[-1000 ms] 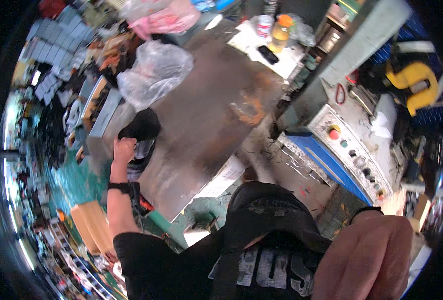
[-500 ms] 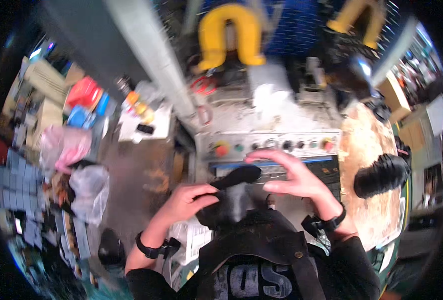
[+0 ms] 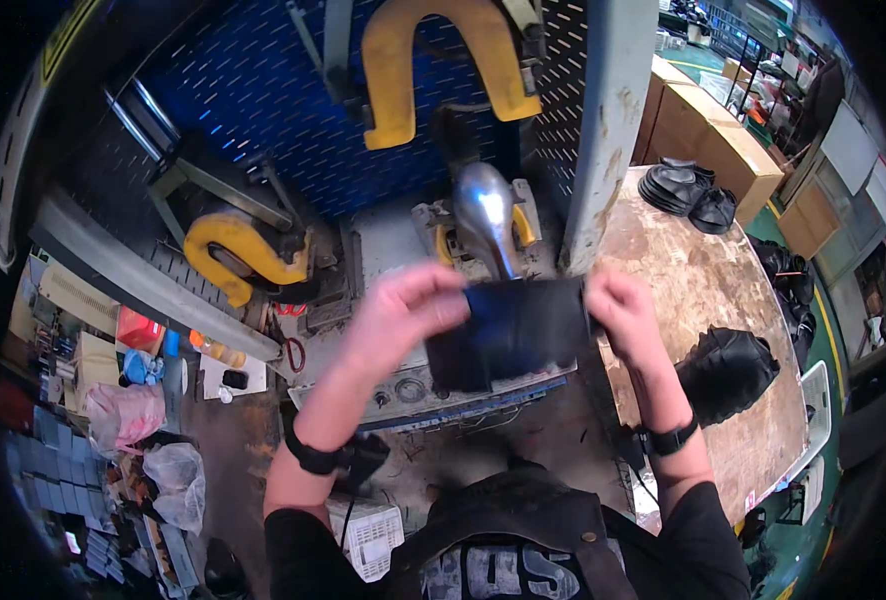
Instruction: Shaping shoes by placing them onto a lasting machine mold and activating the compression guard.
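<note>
Dark piece [image 3: 511,330]: matt black, leather-like, held between both hands. Form [image 3: 483,215] behind it: polished metal, glossy. Worktable [image 3: 703,290]: worn, stained wood, rough. Back panel [image 3: 273,110]: perforated blue-painted metal. Clamps [image 3: 403,70]: chipped yellow paint. Boxes [image 3: 713,150]: plain brown cardboard.

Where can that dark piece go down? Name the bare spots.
Bare wood on the round table, between the grey post and the black bundle. Both hands, left hand and right hand, hold the dark piece over the machine top, crowded by the metal form.
</note>
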Tool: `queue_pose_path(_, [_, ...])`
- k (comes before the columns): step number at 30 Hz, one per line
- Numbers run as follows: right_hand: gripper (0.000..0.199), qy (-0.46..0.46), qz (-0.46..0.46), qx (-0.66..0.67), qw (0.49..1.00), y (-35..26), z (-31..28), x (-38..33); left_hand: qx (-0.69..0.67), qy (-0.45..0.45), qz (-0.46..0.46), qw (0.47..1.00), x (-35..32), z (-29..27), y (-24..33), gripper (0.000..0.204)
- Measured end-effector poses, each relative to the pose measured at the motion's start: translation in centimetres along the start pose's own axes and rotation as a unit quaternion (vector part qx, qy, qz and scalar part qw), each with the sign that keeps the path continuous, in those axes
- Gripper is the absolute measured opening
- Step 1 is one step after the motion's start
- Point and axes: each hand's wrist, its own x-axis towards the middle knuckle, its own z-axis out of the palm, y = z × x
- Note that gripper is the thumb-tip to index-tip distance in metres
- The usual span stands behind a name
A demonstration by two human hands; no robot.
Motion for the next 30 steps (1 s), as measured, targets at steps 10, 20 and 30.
queue_pose_path(10, [0.021, 0.241, -0.005, 0.131, 0.962, 4.9, 4.8, 11.9, -0.156, 0.239, 0.016, 0.958, 13.1, -2.2, -2.9, 0.018])
queue_pose_path(20, [0.027, 0.153, 0.067, 0.123, 0.978, 5.2, 2.1, 8.1, 0.124, -0.012, 0.132, 0.983, 12.3, -0.6, 2.6, 0.044])
queue_pose_path(30, [0.047, 0.208, 0.237, 0.522, 0.792, 10.0, 8.8, -5.2, 0.305, -0.022, 0.332, 0.892, 11.0, -1.1, 1.4, 0.037])
